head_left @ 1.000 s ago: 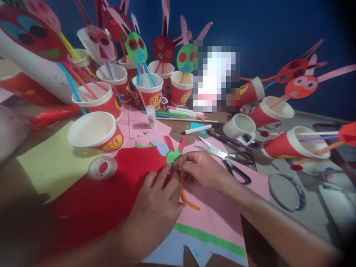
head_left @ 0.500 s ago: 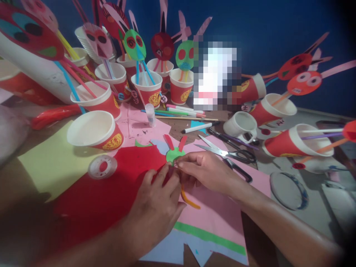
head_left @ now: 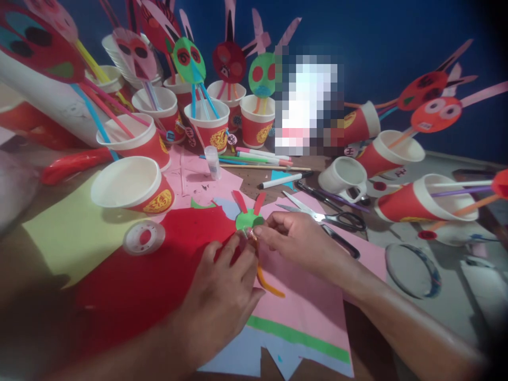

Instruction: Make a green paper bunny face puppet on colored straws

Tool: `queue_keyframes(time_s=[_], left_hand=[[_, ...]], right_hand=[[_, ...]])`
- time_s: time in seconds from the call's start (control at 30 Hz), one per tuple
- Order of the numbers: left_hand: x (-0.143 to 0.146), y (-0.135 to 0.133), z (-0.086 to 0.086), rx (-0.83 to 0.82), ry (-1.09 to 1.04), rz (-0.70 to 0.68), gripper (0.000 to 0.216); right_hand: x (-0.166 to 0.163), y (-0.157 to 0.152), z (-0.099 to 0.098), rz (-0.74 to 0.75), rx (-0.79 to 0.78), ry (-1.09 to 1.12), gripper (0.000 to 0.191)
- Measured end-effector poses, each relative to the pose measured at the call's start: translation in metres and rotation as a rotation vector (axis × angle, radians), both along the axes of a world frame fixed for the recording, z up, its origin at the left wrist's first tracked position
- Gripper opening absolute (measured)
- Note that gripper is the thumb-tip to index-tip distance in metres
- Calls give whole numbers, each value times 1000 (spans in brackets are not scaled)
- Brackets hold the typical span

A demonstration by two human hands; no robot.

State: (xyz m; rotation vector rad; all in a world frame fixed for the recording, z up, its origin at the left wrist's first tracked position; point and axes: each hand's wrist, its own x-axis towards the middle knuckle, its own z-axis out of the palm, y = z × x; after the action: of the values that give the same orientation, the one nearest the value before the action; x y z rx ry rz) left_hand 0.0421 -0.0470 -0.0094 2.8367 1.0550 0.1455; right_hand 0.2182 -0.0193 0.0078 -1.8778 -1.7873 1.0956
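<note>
Backdrop: Blue wall behind a craft table (head_left: 444,296) crowded with paper and cups, seen from your own head camera.

Far left: Yellow paper sheet (head_left: 75,233) lies flat, with a red paper cup (head_left: 133,188) tipped on its side over its upper edge. A roll of clear tape (head_left: 143,237) sits just beside it, on the edge of the red paper sheet (head_left: 159,275).

Back row: Upright cups hold straws topped with paper faces; the green face (head_left: 189,59) and a dark red face (head_left: 229,62) stand out among them.

Left hand: Your left hand (head_left: 222,296) rests on the red sheet, fingers bent and reaching up so the tips meet the small piece at centre. Compared with a second ago it has crept slightly up and in.

Centre: Green paper disc (head_left: 246,218) with two red ears lies on the pink paper sheet (head_left: 305,301), with an orange straw (head_left: 266,283) curving out from under your fingers. The straw's end has stayed tucked beneath both hands throughout, so the joining of straw to disc looks like it is being pressed home rather than finished.

Right hand: Your right hand (head_left: 296,241) pinches thumb and forefinger together at the disc's lower edge, where something shiny, possibly tape, catches the light.

Right: Scissors (head_left: 325,217) lie open just beyond your knuckles, a white marker (head_left: 283,181) behind them. Further cups lie toppled, straws and orange faces pointing outward.
</note>
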Motion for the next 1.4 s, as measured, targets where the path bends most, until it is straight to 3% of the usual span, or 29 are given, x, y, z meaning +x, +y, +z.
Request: queue_keyframes(time_s=[0.13, 0.33, 0.53, 0.7, 1.03, 1.27, 1.4], left_hand=[[0, 0, 1, -15, 19, 8, 35], [0, 0, 2, -31, 32, -4, 31], [-1, 0, -1, 19, 18, -29, 37], [-2, -2, -3, 30, -5, -7, 35], [0, -2, -2, 63, -13, -21, 27], [0, -2, -3, 36, -17, -23, 26], [-1, -2, -4, 35, -21, -30, 26]], right_hand=[[-15, 7, 8, 76, 120, -177, 31], [-27, 21, 9, 222, 110, -421, 39], [-20, 26, 6, 294, 104, -509, 18], [-7, 24, 3, 277, 156, -402, 16], [4, 14, 4, 258, 102, -160, 18], [5, 13, 6, 274, 71, -142, 25], [4, 13, 7, 245, 59, -202, 19]])
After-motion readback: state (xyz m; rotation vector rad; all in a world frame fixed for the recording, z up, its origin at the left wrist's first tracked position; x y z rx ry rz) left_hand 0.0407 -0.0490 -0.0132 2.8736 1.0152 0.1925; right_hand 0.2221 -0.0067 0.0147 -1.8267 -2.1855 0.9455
